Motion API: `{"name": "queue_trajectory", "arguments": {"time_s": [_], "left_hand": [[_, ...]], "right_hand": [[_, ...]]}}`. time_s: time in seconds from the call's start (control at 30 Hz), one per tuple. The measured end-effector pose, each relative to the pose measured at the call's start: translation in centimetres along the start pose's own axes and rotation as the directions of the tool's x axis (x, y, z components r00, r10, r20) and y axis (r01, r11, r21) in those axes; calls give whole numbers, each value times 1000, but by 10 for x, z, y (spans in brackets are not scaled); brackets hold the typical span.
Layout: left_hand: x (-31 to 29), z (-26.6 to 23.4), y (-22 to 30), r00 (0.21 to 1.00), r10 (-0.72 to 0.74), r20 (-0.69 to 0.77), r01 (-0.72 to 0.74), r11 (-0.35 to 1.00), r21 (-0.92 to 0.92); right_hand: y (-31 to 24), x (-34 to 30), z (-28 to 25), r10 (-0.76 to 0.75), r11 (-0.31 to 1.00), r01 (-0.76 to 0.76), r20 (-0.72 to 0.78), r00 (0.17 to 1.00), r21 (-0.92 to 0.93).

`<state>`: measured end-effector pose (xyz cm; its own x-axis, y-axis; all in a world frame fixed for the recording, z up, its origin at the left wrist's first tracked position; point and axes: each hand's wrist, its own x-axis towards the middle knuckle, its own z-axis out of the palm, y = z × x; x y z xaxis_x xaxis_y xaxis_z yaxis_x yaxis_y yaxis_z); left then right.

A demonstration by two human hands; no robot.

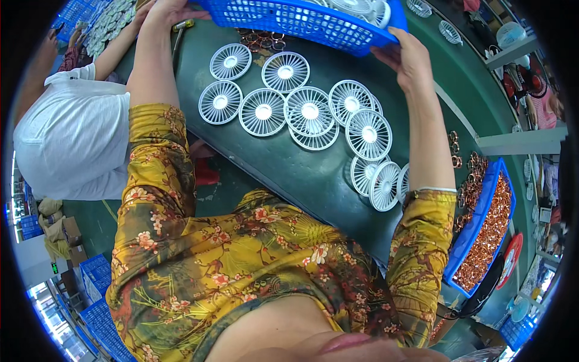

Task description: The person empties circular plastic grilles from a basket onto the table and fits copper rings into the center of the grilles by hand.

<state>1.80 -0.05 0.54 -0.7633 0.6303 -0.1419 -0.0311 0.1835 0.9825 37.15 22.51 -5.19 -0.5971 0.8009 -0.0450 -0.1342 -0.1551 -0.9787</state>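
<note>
A person's 2 bare hands are at a blue plastic basket (289,23), top centre. The left hand (172,6), cut off at the upper left, meets its left end; I cannot tell how tightly. The right hand (412,59), upper right, grasps the other end, thumb at the rim. White grilles (353,5) sit inside. Below, about 12 loose spoked discs (263,112) spread across centre, some overlapping.

If either end slipped or tilted, grilles could spill; a low basket or the right forearm could knock the discs, and the lower-right ones lie near the table's edge.

That edge slants from left of centre down rightward, beside a bare strip of green tabletop (271,160). A white-shirted co-worker (72,136) limits room at left; a bin (469,238) of copper-coloured rings, at right.
</note>
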Motion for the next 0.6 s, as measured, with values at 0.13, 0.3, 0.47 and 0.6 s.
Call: {"name": "queue_trajectory", "arguments": {"time_s": [0.13,0.3,0.47,0.6], "left_hand": [[-9,-21,-23,967,68,-247,-63,998,28],[-43,18,-27,902,65,-427,-52,998,43],[6,-88,-109,884,402,-240,218,101,971],[-43,-10,-104,849,142,-509,403,450,797]], "right_hand": [[10,3,26,17,998,-14,48,999,-64],[16,-7,18,20,997,-19,21,1000,-74],[14,-24,-5,5,992,-4,5,1000,-127],[16,-52,-29,17,981,-13,19,1000,-191]]}}
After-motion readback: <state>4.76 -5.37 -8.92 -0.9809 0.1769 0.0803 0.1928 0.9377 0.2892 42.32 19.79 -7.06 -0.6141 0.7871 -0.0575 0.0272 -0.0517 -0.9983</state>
